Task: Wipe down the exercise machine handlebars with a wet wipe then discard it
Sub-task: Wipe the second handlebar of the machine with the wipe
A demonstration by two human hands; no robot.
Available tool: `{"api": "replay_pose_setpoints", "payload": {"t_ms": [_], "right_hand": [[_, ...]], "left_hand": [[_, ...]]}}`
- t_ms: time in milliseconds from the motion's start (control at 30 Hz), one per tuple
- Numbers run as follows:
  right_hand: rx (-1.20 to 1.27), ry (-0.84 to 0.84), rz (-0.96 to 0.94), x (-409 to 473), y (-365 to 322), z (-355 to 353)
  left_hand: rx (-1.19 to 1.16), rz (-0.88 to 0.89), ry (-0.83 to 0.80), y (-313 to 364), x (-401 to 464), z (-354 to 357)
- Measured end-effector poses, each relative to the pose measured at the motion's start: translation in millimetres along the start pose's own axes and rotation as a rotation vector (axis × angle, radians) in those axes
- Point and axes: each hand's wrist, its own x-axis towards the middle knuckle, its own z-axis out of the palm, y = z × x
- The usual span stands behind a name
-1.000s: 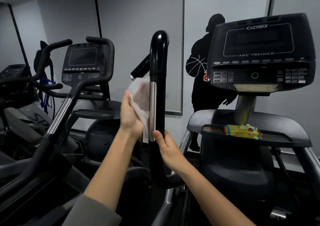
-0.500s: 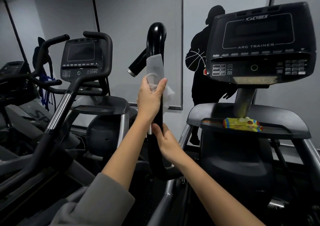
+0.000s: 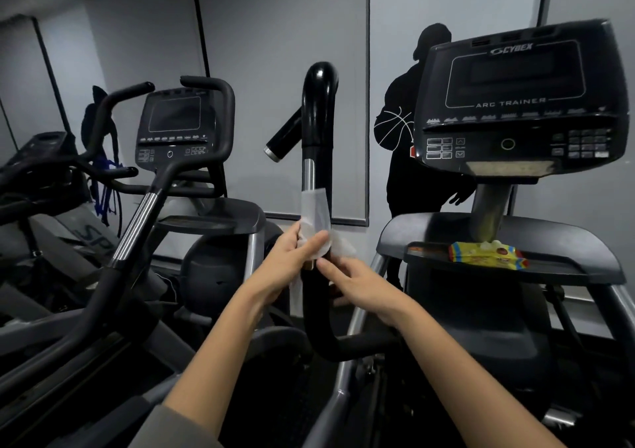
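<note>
Wrapping the upright handlebar (image 3: 318, 131) partway down its length, the wet wipe (image 3: 315, 212) clings to the bar where the silver band gives way to the black lower section, a flap of it standing up along the bar and a crumpled tail sticking out to the right. The bar's long axis runs nearly straight up and down, curving over at the top and bending away toward the machine at the bottom, so any further wiping has to travel along that vertical line. The left hand (image 3: 292, 258) is the one on the job: its grip is closed around bar and wipe together, thumb pressed across the front. The right hand (image 3: 357, 284) sits just below and to the right, fingers loosely curled with one fingertip touching the bar under the wipe; it looks to be steadying, not holding anything. I judge the lower black stretch beneath both hands to be the part left to cover. The back of the bar and the left fingers behind it are hidden. A yellow packet (image 3: 486, 256) lies on the tray (image 3: 584, 269) of the machine to the right, well apart. No bin shows anywhere.
</note>
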Motion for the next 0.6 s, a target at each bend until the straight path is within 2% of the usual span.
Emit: {"api": "replay_pose_setpoints", "payload": {"t_ms": [67,133,200,267,333,433,500,600], "right_hand": [[0.013,0.131,0.045,-4,-3,-13],[0.071,0.396,-0.004,-2,-8,-23],[0.123,0.523,-0.111,1,-14,-29],[0.198,0.486,-0.231,1,-27,-29],[0.249,0.407,-0.345,-1,-38,-30],[0.265,0.203,-0.366,-8,-52,-27],[0.314,0.185,-0.325,-13,-59,-26],[0.557,0.306,-0.161,-14,-58,-39]], "left_hand": [[0.029,0.041,0.118,-4,-5,-10],[0.043,0.107,0.322,2,-8,-20],[-0.052,0.129,0.356,20,-9,-21],[-0.121,0.138,0.249,42,-12,-18],[-0.083,0.185,0.111,61,-12,-11],[-0.117,0.201,-0.028,82,-7,3],[-0.039,0.264,0.004,85,1,12],[0.125,0.315,0.232,77,16,13]]}}
